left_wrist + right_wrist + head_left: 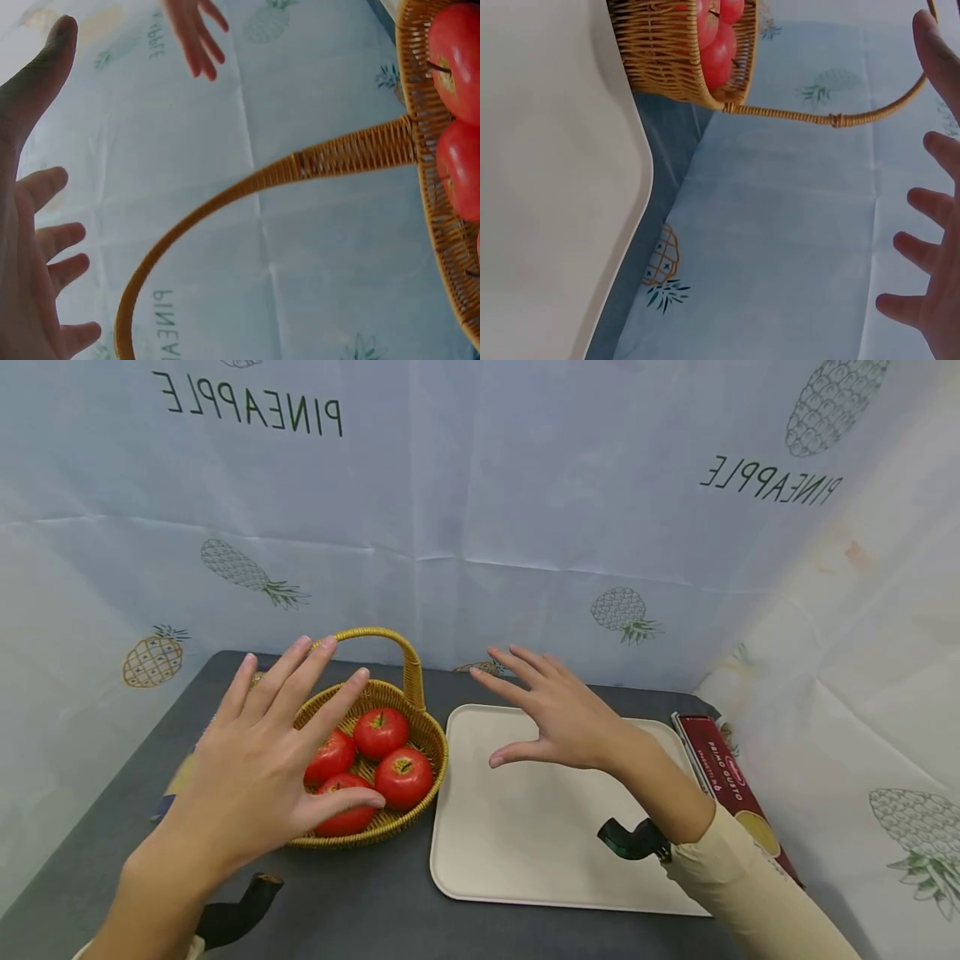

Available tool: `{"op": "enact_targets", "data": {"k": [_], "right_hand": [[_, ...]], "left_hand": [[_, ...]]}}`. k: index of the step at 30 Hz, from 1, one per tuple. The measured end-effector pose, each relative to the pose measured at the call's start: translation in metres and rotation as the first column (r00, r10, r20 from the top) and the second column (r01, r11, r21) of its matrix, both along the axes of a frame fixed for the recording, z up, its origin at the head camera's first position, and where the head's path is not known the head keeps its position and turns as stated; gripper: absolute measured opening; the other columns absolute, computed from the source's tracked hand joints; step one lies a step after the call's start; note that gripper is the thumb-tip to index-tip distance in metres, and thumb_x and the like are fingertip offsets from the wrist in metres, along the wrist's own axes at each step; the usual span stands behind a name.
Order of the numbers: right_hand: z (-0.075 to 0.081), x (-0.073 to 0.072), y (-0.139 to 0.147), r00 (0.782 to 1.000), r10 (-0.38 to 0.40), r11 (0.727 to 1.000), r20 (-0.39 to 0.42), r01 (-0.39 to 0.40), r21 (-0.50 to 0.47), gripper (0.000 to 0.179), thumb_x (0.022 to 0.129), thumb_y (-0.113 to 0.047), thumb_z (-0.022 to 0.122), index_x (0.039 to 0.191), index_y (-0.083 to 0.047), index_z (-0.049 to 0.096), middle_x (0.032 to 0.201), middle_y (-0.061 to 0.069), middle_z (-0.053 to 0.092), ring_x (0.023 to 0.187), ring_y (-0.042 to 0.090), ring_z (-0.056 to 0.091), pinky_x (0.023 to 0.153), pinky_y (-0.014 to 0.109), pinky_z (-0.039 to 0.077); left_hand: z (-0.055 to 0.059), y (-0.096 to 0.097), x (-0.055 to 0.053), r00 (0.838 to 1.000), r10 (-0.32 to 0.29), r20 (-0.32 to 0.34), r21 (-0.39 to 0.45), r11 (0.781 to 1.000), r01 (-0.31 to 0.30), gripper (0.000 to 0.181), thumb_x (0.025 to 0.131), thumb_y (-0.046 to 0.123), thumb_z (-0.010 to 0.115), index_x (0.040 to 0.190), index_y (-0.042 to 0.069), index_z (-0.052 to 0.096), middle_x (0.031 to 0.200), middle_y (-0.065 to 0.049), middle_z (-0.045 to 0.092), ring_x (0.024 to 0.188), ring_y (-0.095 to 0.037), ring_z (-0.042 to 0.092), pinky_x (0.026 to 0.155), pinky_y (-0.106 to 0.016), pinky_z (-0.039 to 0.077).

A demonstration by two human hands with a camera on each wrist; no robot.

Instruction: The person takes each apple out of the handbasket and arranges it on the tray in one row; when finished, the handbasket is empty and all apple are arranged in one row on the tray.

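My left hand [251,764] is raised with its fingers spread, and in the head view it overlaps the left side of a wicker basket [438,768]. Several red apples [403,778] sit inside the basket, whose arched handle [225,193] stands upright. Over a cream tray [517,843], my right hand [558,714] hovers with thumb and fingers apart. Neither hand holds anything. The left wrist view shows the left fingers [64,240] away from the handle; the right fingers [919,251] stand out at the edge of the right wrist view.
A dark red spaghetti box [731,777] lies along the tray's right edge. A blue and yellow package [174,785] is mostly hidden behind the left hand. The grey table [360,893] is backed by a curtain [450,485] printed with pineapples.
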State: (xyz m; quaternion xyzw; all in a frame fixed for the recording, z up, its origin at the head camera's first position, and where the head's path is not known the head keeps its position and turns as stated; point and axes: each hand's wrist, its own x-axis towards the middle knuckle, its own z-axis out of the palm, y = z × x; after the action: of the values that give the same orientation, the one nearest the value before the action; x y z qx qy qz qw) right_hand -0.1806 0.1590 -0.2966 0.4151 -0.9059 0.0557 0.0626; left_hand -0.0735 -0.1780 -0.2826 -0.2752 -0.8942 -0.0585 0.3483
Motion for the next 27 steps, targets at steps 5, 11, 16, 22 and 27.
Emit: {"op": "enact_targets", "data": {"k": [5, 11, 16, 22, 27], "right_hand": [[0.0, -0.002, -0.009, 0.998, 0.043, 0.999, 0.034, -0.043, -0.003, 0.1, 0.081, -0.079, 0.065, 0.163, -0.04, 0.022, 0.173, -0.004, 0.016, 0.159, 0.031, 0.023, 0.129, 0.062, 0.029], [0.0, -0.005, -0.022, 0.991, 0.093, 0.996, 0.093, -0.093, -0.012, 0.099, 0.082, -0.076, 0.067, 0.163, -0.041, 0.022, 0.172, -0.003, 0.018, 0.159, 0.028, 0.024, 0.129, 0.06, 0.031], [0.0, -0.007, -0.033, 0.978, 0.124, 0.992, 0.168, -0.118, -0.045, 0.099, 0.082, -0.074, 0.07, 0.162, -0.043, 0.022, 0.171, -0.005, 0.021, 0.159, 0.024, 0.025, 0.129, 0.058, 0.031], [-0.003, -0.009, -0.043, 0.957, 0.131, 0.991, 0.257, -0.12, -0.057, 0.097, 0.083, -0.069, 0.072, 0.162, -0.042, 0.024, 0.171, -0.005, 0.022, 0.158, 0.024, 0.025, 0.126, 0.058, 0.037], [-0.008, -0.011, -0.051, 0.941, 0.15, 0.988, 0.303, -0.136, -0.066, 0.096, 0.083, -0.067, 0.074, 0.162, -0.04, 0.026, 0.172, -0.004, 0.021, 0.158, 0.024, 0.026, 0.124, 0.057, 0.04]], "left_hand": [[-0.001, -0.014, 0.005, 0.998, 0.061, 0.02, 0.012, 0.998, -0.062, 0.099, 0.088, 0.091, 0.029, 0.155, 0.02, 0.046, 0.166, -0.015, 0.032, 0.152, -0.038, 0.033, 0.126, -0.071, 0.026], [-0.004, -0.029, 0.011, 0.993, 0.107, 0.048, 0.062, 0.992, -0.109, 0.098, 0.088, 0.091, 0.032, 0.154, 0.02, 0.048, 0.161, -0.02, 0.039, 0.143, -0.043, 0.041, 0.123, -0.074, 0.029], [-0.012, -0.039, 0.016, 0.993, 0.112, 0.03, 0.102, 0.988, -0.114, 0.094, 0.091, 0.087, 0.033, 0.152, 0.018, 0.052, 0.155, -0.022, 0.047, 0.128, -0.046, 0.052, 0.103, -0.069, 0.05], [-0.024, -0.052, 0.021, 0.993, 0.118, 0.009, 0.137, 0.984, -0.118, 0.086, 0.096, 0.081, 0.034, 0.147, 0.015, 0.057, 0.142, -0.021, 0.057, 0.105, -0.037, 0.062, 0.048, -0.043, 0.053], [-0.036, -0.063, 0.025, 0.994, 0.108, 0.022, 0.154, 0.982, -0.11, 0.083, 0.098, 0.077, 0.033, 0.147, 0.014, 0.058, 0.132, -0.02, 0.061, 0.092, -0.03, 0.065, 0.049, -0.039, 0.051]]}}
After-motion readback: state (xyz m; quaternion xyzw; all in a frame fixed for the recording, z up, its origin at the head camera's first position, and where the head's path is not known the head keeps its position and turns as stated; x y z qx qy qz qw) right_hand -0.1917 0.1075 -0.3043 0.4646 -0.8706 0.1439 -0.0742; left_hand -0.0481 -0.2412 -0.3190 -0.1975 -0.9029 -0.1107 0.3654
